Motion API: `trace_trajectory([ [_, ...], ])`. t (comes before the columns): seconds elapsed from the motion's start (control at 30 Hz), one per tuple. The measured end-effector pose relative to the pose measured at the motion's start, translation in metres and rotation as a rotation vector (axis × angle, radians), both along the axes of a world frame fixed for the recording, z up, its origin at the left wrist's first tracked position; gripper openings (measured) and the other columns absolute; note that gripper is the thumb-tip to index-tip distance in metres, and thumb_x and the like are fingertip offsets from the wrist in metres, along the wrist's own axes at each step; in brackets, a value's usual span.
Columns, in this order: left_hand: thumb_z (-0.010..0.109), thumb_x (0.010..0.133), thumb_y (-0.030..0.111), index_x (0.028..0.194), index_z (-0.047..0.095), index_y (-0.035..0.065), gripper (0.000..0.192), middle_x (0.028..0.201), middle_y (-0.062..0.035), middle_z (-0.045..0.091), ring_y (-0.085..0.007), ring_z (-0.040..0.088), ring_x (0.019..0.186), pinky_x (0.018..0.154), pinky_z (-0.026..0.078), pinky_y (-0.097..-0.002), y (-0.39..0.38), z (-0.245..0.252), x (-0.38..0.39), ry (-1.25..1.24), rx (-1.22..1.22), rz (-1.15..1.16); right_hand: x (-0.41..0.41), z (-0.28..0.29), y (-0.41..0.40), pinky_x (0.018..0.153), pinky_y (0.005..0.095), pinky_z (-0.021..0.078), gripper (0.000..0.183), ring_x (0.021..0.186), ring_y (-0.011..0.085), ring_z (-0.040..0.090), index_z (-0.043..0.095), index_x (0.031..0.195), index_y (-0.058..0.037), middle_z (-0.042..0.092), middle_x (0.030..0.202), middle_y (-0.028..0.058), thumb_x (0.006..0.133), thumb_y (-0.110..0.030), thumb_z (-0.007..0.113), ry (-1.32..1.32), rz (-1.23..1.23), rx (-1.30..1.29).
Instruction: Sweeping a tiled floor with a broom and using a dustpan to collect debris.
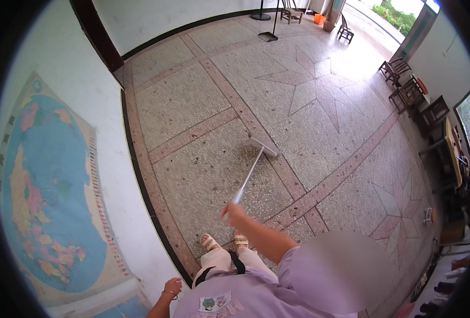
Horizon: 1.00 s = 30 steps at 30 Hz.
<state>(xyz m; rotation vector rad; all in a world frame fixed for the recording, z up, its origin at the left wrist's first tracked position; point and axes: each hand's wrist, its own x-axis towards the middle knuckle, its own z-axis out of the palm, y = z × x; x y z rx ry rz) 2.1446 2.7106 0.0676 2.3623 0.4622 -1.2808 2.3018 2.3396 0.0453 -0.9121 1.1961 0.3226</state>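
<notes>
My right hand (235, 214) grips the upper end of a broom (246, 179), which has a silvery pole with a red part by my fingers. Its pale, wide head (264, 146) rests on the speckled terrazzo floor (187, 187), ahead of my feet. Motion blurs my hand, and the picture does not settle whether the head has bristles or a pad. Down at the lower left, my left hand (173, 288) hangs near the white wall with its fingers curled. Nothing shows in it, and a bracelet circles the wrist.
A world map (60, 190) covers the left wall. A long-handled dustpan (268, 37) and a stand base (260, 16) are at the back. Wooden chairs (408, 95) and a table (453, 155) line the right wall. An orange container (319, 19) stands near the bright doorway.
</notes>
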Motion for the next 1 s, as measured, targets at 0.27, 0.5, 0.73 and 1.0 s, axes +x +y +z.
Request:
trace_trajectory([
  [0.27,0.043,0.073,0.018,0.098,0.052,0.0063,0.029,0.072,-0.0111,0.058,-0.0150,0.056,0.053,0.048,0.046,-0.0271,0.051,-0.017,0.011,-0.188,-0.232,-0.432,-0.047,0.044,0.221,0.052,0.0333,0.0471,0.012,0.052,0.0206,0.048,0.045,0.079,-0.0023,0.047,0.064,0.0133,0.069,0.003,0.041,0.317,-0.109,0.638],
  [0.5,0.041,0.077,0.012,0.105,0.045,0.0031,0.030,0.072,-0.0114,0.056,-0.0169,0.055,0.052,0.043,0.044,-0.0254,0.082,0.000,0.030,-0.014,-0.276,0.395,-0.013,0.017,0.243,0.046,0.0353,0.0456,0.011,0.056,0.0241,0.051,0.046,0.073,0.0016,0.049,0.064,0.0140,0.073,-0.003,0.036,0.170,0.069,0.534],
  [0.73,0.042,0.075,0.012,0.104,0.047,0.0039,0.031,0.072,-0.0109,0.056,-0.0159,0.055,0.053,0.044,0.044,-0.0257,0.086,0.008,0.031,0.047,-0.257,0.300,0.032,-0.137,0.045,0.039,0.0363,0.0396,0.022,0.049,0.0256,0.053,0.044,0.089,0.0028,0.050,0.061,0.0148,0.071,-0.010,0.044,0.041,-0.099,-0.102],
  [1.0,0.045,0.072,0.025,0.086,0.059,0.0098,0.025,0.084,-0.0100,0.058,-0.0241,0.054,0.082,0.071,0.042,-0.0307,0.138,-0.107,-0.003,-0.134,-0.236,-0.136,0.074,0.050,0.019,0.038,0.0340,0.0333,0.030,0.048,0.0185,0.050,0.048,0.051,0.0014,0.048,0.048,0.0088,0.071,-0.021,0.046,0.071,0.656,-0.405],
])
